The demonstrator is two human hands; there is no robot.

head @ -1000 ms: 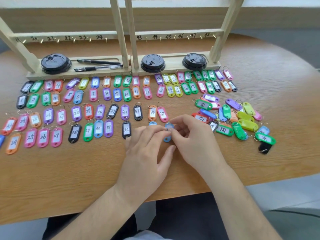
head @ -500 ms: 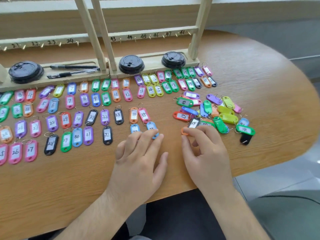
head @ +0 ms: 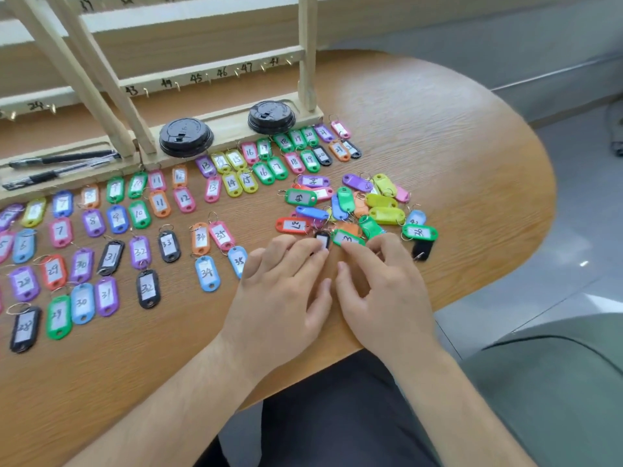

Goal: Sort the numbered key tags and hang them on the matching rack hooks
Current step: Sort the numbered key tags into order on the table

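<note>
Numbered key tags lie in sorted rows across the left and middle of the wooden table (head: 472,136), ending with blue tags 34 (head: 207,273) and 35 (head: 238,261). An unsorted pile of tags (head: 377,203) sits to the right. My left hand (head: 283,291) lies flat, its straight fingertips touching a black tag (head: 323,238) at the pile's near edge. My right hand (head: 381,291) is beside it, its index fingertip touching a green tag (head: 347,238); I see nothing pinched in it. The wooden hook rack (head: 236,67), numbered 43 to 47, stands behind.
Two black cup lids (head: 186,136) (head: 271,116) sit on the rack base. Two pens (head: 60,160) lie in its left tray. The table's rounded edge curves past the pile on the right. A loose black tag (head: 421,249) lies near that edge.
A second ago both hands held a blue tag; it now lies in the row. My left hand slid right onto the black tag. The view has swung right.
</note>
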